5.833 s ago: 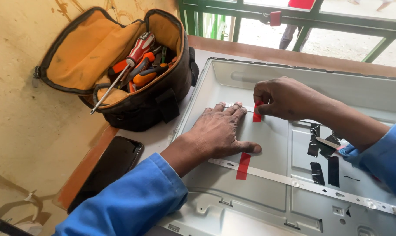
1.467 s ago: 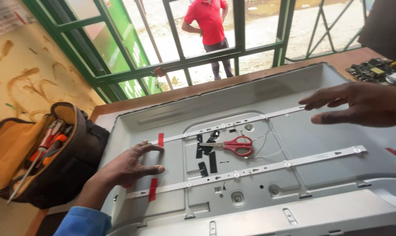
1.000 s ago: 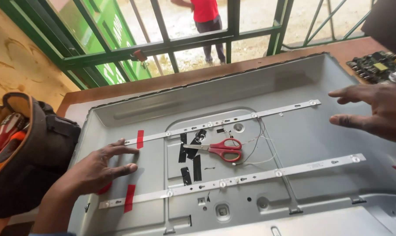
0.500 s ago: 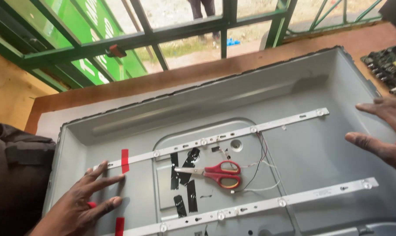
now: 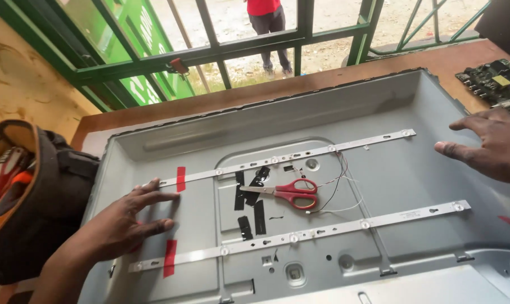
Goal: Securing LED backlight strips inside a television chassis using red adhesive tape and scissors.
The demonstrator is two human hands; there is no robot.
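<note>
Left hand (image 5: 125, 222) lies flat, fingers spread, empty, between two left-right LED strips; upper strip (image 5: 283, 159) nearest. Right hand (image 5: 488, 143) hovers open.

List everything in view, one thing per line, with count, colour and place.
metal back panel: one, grey, on the wooden table.
light strips: two, pale, across the panel.
red tape: two pieces, on the strips' left ends.
black tape: several strips, panel middle.
scissors: one pair, red-handled, between the strips.
wires: thin, red and white, beside the scissors.
tool bag: one, black, left of the panel.
circuit board: one, green, top right.
window bars: green, behind the table.
person outside: one, red top.
left hand: flat on the panel.
right hand: over the right edge.
</note>
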